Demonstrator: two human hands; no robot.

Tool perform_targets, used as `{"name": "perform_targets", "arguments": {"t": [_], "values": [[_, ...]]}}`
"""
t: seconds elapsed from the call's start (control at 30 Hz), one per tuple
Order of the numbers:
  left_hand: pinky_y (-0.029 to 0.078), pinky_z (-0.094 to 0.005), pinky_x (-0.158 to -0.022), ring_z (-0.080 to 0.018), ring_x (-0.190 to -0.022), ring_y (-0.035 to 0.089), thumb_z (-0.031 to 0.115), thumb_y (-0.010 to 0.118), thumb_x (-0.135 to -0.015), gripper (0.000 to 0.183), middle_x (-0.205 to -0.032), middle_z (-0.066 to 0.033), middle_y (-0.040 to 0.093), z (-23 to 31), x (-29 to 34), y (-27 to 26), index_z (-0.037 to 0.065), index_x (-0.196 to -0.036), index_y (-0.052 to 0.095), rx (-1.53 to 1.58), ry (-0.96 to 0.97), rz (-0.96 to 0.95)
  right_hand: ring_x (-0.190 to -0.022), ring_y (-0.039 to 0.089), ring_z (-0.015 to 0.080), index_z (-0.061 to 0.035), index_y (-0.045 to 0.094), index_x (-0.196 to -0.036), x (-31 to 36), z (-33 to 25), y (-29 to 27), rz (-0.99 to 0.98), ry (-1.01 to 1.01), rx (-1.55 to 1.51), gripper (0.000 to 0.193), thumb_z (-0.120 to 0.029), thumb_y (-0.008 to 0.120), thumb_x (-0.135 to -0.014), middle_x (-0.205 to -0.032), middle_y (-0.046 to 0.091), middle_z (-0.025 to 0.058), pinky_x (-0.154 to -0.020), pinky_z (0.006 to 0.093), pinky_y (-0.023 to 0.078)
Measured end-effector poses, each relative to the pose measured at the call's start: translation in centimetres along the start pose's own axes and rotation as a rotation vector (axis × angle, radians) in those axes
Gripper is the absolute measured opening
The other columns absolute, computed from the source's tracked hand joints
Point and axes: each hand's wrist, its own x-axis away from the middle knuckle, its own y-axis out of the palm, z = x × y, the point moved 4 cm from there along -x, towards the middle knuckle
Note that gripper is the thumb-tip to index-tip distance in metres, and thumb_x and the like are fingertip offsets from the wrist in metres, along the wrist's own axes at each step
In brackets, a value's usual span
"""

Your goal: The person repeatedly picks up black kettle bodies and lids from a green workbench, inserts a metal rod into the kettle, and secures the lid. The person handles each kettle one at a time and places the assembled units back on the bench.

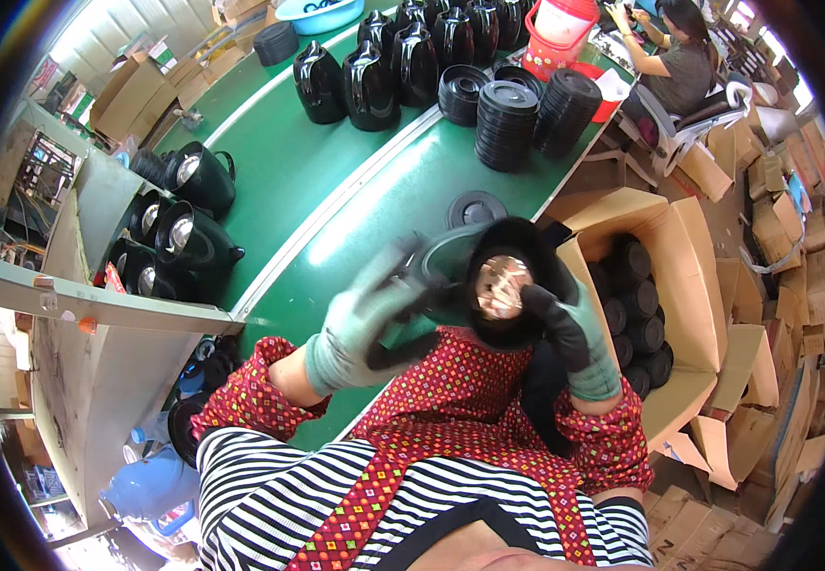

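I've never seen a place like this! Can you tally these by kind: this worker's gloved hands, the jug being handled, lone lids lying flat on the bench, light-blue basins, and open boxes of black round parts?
Left hand and right hand, gloved: 2
Black jug: 1
Lone lid: 1
Light-blue basin: 1
Open box: 1
Total: 6

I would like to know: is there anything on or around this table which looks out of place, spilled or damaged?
One black disc lies alone on the green table, apart from the stacked discs, so it looks stray. At right, loose cardboard is heaped untidily. I see no spill or clear damage.
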Motion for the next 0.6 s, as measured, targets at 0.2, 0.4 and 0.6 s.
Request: {"name": "perform_targets", "arguments": {"t": [0.2,0.4,0.6], "values": [[0.050,-0.0375,-0.106,-0.0213,-0.131,0.054,0.019,0.074,-0.098,0.079,-0.162,-0.0135,0.039,-7.3,6.8,5.4,0.002,-0.162,0.032,0.871,-0.763,0.021,-0.123,0.066,0.0264,-0.0002,0.045,-0.155,6.8,3.0,-4.9,0.031,0.115,-0.307,0.083,-0.033,0.082,-0.089,-0.142,0.062,0.0153,-0.106,0.0405,0.054],[0.042,-0.0446,-0.121,-0.0285,-0.143,0.051,0.033,0.065,-0.103,0.074,-0.161,-0.0175,0.046,-6.9,9.5,9.9,-0.002,-0.160,0.035,1.471,-0.725,-0.163,-0.133,0.057,0.0207,0.0030,0.044,-0.156,2.8,0.4,2.2,-0.364,0.176,-0.050,0.087,-0.034,0.083,-0.087,-0.145,0.061,0.0120,-0.117,0.0372,0.041],[0.048,-0.0416,-0.117,-0.0271,-0.140,0.055,0.020,0.055,-0.110,0.053,-0.155,-0.0183,0.052,-8.2,11.3,7.2,0.000,-0.157,0.042,1.690,-0.843,0.156,-0.149,0.039,0.0412,-0.0178,0.043,-0.162,-11.9,7.8,-1.7,-0.059,-0.223,1.107,0.094,-0.069,0.071,-0.088,-0.161,0.042,0.0261,-0.122,0.0492,0.034]]}}
